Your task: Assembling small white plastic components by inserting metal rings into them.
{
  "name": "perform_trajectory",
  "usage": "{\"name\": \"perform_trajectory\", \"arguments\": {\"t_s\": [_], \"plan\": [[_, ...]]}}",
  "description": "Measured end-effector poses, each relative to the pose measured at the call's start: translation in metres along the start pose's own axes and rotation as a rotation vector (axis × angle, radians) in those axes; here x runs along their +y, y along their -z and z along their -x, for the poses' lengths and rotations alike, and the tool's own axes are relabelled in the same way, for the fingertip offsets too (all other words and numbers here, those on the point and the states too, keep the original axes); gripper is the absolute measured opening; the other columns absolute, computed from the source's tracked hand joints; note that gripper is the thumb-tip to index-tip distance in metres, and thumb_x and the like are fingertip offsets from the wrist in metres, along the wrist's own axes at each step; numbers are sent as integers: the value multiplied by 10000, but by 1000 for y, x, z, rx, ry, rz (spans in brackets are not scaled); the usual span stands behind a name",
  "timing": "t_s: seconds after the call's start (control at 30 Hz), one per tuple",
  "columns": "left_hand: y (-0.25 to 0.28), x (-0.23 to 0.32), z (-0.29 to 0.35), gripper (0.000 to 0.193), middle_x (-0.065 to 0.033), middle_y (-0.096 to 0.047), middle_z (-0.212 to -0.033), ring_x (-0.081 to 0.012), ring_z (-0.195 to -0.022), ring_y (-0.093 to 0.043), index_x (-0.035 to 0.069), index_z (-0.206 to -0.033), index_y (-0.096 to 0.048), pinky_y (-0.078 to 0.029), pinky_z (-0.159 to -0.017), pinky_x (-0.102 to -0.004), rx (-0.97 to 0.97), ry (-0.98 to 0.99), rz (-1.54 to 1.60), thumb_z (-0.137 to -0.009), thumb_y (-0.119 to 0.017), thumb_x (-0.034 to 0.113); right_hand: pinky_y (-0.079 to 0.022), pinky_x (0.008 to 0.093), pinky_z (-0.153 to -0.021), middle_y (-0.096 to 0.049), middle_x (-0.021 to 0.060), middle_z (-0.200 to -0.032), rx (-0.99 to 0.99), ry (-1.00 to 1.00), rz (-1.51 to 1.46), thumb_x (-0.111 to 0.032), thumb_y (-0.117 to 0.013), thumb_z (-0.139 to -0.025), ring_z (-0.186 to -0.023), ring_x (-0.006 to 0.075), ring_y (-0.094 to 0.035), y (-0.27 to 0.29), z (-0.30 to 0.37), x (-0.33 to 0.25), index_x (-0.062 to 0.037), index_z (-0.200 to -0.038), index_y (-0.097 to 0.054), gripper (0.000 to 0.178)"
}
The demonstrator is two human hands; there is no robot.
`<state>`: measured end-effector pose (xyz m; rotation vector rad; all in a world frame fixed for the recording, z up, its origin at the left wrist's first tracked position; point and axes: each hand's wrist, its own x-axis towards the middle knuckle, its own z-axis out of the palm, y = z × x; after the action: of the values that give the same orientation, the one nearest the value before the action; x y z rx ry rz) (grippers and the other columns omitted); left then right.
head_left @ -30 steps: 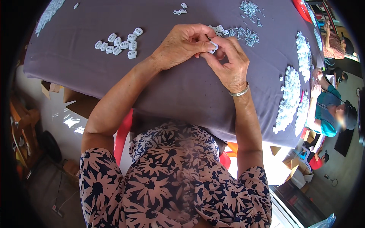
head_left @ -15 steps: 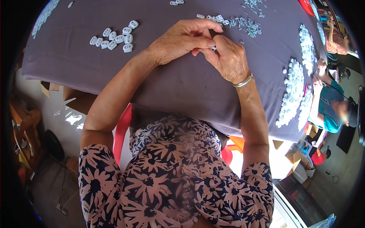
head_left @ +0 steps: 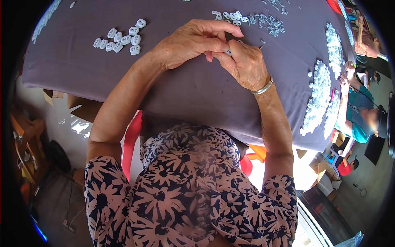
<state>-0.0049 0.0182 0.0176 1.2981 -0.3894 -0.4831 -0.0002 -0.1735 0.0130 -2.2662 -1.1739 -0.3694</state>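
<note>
My left hand (head_left: 191,44) and my right hand (head_left: 245,64) meet over the dark cloth-covered table, fingertips touching. Pinched between them is a small white plastic piece (head_left: 228,52), mostly hidden by fingers. The left thumb and fingertips press on it from one side, while the left index finger stretches out above. My right hand is closed round its other side, with a metal bangle on the wrist. Just beyond the fingers lie loose white plastic pieces (head_left: 234,16) and a scatter of tiny thin bluish-grey parts (head_left: 271,24).
Left of my hands sits a group of oval white pieces with two holes (head_left: 118,37). Heaps of small white parts (head_left: 316,99) spread along the table's right side. Another person (head_left: 360,111) works there. More small parts (head_left: 46,20) lie at the far left edge.
Both hands stay together, with small shifts of the fingers. A little more of the white piece shows between them. The view has shifted slightly.
</note>
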Motion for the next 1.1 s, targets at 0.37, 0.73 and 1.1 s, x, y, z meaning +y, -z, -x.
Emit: {"name": "perform_trajectory", "arguments": {"t_s": [0.37,0.73,1.1], "plan": [[2,1,-2,348,25,-529,-772,-67,-714,-503,108,-1202,-635,-444,-625,-225,-15,70,82,-859,-588,77,-512,336,-497,-604,95,-609,43,55,40,-234,-719,-810,-553,236,-630,-4,-1,-2,-42,-694,-501,313],[43,13,2,278,36,-580,-771,-34,-671,-523,54,-1110,-546,-431,-589,-190,204,-20,-177,-857,-629,-24,-418,242,-526,-521,20,-617,338,-434,-220,-63,-653,-857,-554,90,-481,9,-1,1,-19,-798,-593,95],[51,30,78,92,-92,-623,-857,-285,-732,-636,49,-908,-625,-485,-659,-375,530,-28,-1226,-829,-606,91,-470,267,-570,-624,45,-786,300,-159,39,7,-700,-767,-631,163,-571,6,-10,5,-36,-892,-671,136]]}}
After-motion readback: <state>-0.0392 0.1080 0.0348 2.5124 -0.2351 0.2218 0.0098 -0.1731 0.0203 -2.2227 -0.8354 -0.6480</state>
